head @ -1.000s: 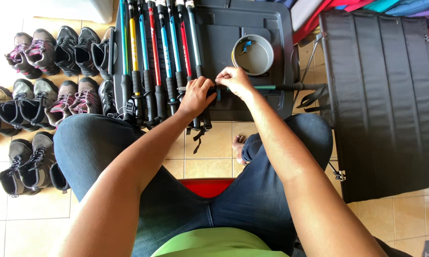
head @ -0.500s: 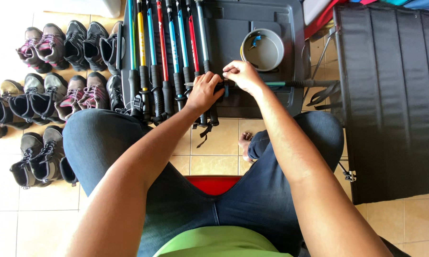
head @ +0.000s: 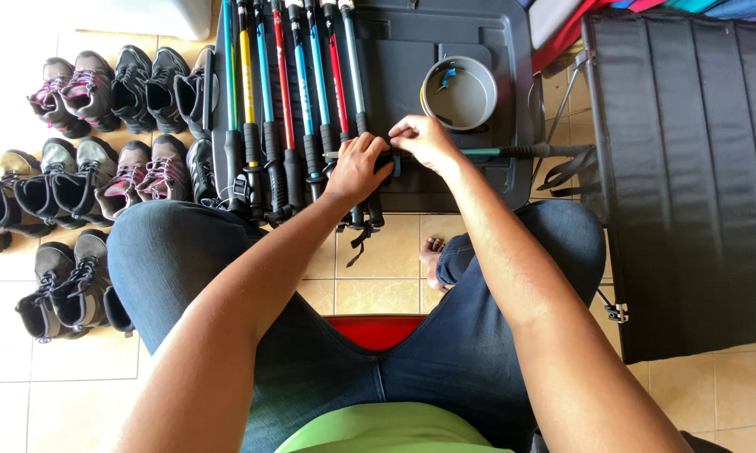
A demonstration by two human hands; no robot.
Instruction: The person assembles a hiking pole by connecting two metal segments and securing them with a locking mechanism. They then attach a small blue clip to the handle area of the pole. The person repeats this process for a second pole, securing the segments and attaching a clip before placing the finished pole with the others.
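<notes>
My left hand [head: 357,170] and my right hand [head: 424,141] meet almost in the middle, both closed with pinching fingers on the same teal pole [head: 487,152]. This pole lies crosswise, its long axis going from my hands out to the right, where its black grip [head: 554,151] and loose strap hang past the edge of the dark plastic lid [head: 445,33]. So the free length of the pole is all on the side of my right hand, and the right hand is the nearer one to it; the left hand sits at the near end, just where the crosswise pole passes over the row of other poles [head: 290,101]. These other poles lie side by side, pointing away from me, at a right angle to the held one. Behind my right hand, close to it, stands a grey bowl [head: 458,92]. Far to the left, boots [head: 101,134] stand in rows on the tile floor [head: 386,252].
</notes>
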